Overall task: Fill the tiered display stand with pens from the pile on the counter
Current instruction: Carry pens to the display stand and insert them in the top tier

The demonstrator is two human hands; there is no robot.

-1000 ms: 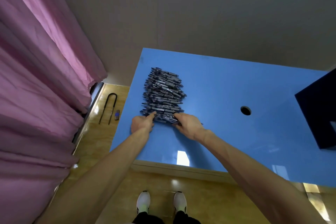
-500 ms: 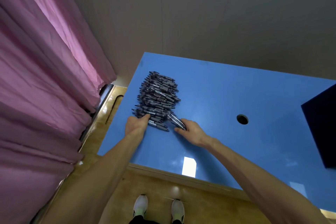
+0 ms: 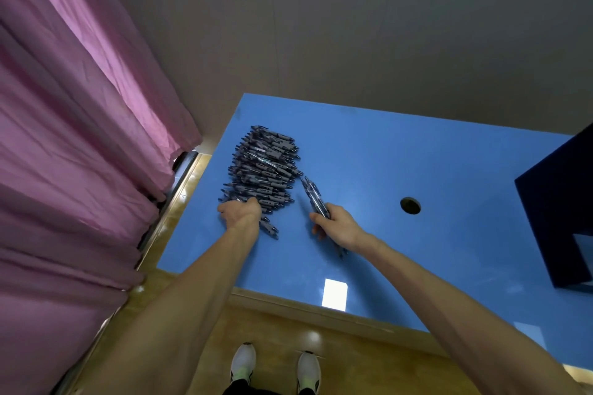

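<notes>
Curtain (image 3: 80,170) in pink folds hangs down the left side, beside the blue bench (image 3: 401,170). Near the bench's left end lies the pile of pens (image 3: 264,167), a long dense heap of dark grey barrels with darker clips and tips, mostly lying crosswise. The left hand (image 3: 242,213) sits at the near end of the pile, fingers curled in among the pens; whether they actually close round any is hard to tell from this angle. Just to the right, apart from the pile, the right hand (image 3: 337,226) grips a small bundle of pens (image 3: 316,199) that points away toward the pile's edge. Farther right is a round hole (image 3: 410,205) in the bench, and at the right edge a dark box-like object (image 3: 558,212), possibly the stand, its inside not visible.
</notes>
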